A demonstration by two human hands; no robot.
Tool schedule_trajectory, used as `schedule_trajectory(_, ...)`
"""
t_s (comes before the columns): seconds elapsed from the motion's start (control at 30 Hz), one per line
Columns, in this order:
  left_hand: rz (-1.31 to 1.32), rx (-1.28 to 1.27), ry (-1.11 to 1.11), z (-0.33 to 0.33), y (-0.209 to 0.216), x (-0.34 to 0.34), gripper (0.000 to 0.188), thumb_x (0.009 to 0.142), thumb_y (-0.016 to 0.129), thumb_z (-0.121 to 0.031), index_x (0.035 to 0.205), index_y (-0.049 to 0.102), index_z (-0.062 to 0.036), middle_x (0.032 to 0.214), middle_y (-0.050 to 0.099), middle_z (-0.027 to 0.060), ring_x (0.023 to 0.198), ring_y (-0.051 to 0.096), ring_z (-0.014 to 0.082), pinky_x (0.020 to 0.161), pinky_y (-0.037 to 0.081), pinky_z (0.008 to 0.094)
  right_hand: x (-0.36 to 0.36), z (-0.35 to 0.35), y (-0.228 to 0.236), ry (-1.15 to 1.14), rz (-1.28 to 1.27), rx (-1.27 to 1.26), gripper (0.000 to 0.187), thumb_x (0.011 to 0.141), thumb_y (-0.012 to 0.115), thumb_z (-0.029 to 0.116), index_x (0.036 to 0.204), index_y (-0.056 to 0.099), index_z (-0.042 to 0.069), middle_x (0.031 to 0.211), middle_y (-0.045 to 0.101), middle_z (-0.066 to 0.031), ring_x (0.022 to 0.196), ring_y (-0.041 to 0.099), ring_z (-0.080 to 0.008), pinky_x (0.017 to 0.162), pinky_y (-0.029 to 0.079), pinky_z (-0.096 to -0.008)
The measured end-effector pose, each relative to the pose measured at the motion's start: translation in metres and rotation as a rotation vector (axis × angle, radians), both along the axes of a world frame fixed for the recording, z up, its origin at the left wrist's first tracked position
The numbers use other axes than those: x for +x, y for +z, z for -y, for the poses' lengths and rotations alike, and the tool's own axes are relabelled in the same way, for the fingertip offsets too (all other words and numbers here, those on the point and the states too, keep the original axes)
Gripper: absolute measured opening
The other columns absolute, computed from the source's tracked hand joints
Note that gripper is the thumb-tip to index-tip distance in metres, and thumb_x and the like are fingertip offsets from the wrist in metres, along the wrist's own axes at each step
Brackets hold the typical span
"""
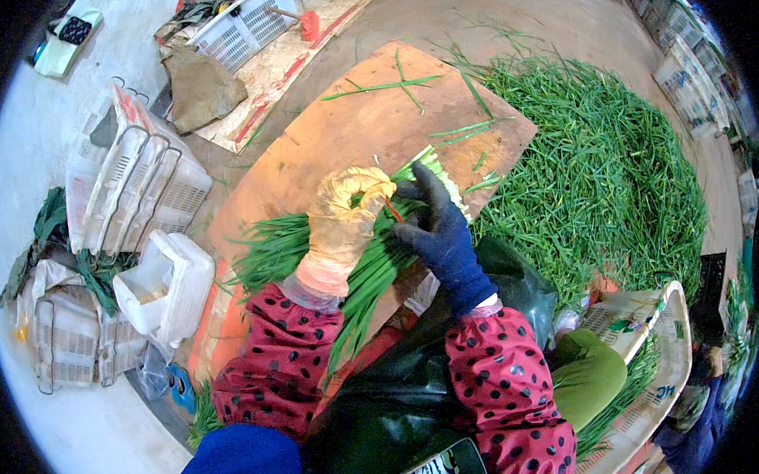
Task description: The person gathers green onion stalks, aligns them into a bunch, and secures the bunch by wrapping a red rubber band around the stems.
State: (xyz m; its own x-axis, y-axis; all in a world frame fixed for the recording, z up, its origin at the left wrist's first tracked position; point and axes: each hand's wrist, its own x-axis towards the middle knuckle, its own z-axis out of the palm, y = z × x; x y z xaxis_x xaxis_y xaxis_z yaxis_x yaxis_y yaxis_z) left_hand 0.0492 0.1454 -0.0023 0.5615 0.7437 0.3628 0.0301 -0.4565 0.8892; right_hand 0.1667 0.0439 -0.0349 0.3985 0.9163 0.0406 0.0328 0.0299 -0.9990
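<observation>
A bunch of long flat green leaves with pale cut stems, looking like garlic chives (374, 275), lies across the orange-brown board (285, 161) in front of me. My left hand (351, 204), in a yellow glove, is curled above the leaves with its fingertips pinched at a thin red tie (394, 211). Only a short piece of that tie shows. Close on its right, my right hand (441, 227) wears a dark blue glove. Its thumb and forefinger are spread apart beside the tie, the forefinger reaching along the pale stems (437, 167). Its other fingers are hidden.
A large heap of loose green leaves (594, 179) lies right of the board. A cream basket (676, 335) with leaves stands near my right knee. At left are stacked white crates (136, 175) and a white tub (170, 287). Stray leaves (386, 86) lie at the board's far end.
</observation>
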Motion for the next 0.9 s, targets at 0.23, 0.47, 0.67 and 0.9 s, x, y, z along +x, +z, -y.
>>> schedule_trajectory(0.23,-0.131,0.202,-0.01,0.008,0.003,0.001,0.005,0.071,0.06,-0.006,0.073,0.064,-0.0046,0.079,0.063,0.0078,0.083,0.059,0.0235,0.077,0.045,0.0317,-0.01,-0.016,-0.001,0.014,-0.495,-0.029,0.031,0.08,0.058,0.01,0.109,0.053,-0.001,0.083,0.061,-0.0084,0.059,0.057,-0.0134,0.052,0.047,-0.0249)
schedule_trajectory(0.47,-0.658,0.701,-0.044,0.037,0.008,-0.038,0.025,0.07,0.066,-0.023,0.091,0.063,-0.009,0.087,0.06,0.0078,0.087,0.055,0.0262,0.079,0.044,0.0356,-0.003,-0.023,-0.01,-0.051,-0.74,0.069,0.019,0.084,0.05,0.01,0.099,0.052,-0.002,0.07,0.055,-0.0057,0.051,0.051,-0.0111,0.045,0.045,-0.0243)
schedule_trajectory(0.67,-1.109,0.701,-0.013,0.065,0.025,-0.06,0.037,0.061,0.067,-0.045,0.058,0.06,-0.0085,0.059,0.056,0.0123,0.058,0.056,0.0306,0.051,0.043,0.0425,-0.006,-0.025,-0.007,-0.041,-0.756,0.069,0.018,0.084,0.051,0.011,0.098,0.052,0.0,0.07,0.054,-0.0045,0.051,0.049,-0.0102,0.045,0.043,-0.0238)
schedule_trajectory(0.9,-1.033,0.578,0.121,0.059,0.048,-0.022,0.087,0.052,0.075,-0.043,0.12,0.043,0.0001,0.097,0.057,0.0173,0.095,0.054,0.0317,0.078,0.045,0.0381,0.002,-0.022,-0.007,-0.052,-0.79,0.049,0.017,0.084,0.051,0.013,0.097,0.054,0.002,0.069,0.054,-0.0033,0.049,0.048,-0.01,0.044,0.042,-0.0234)
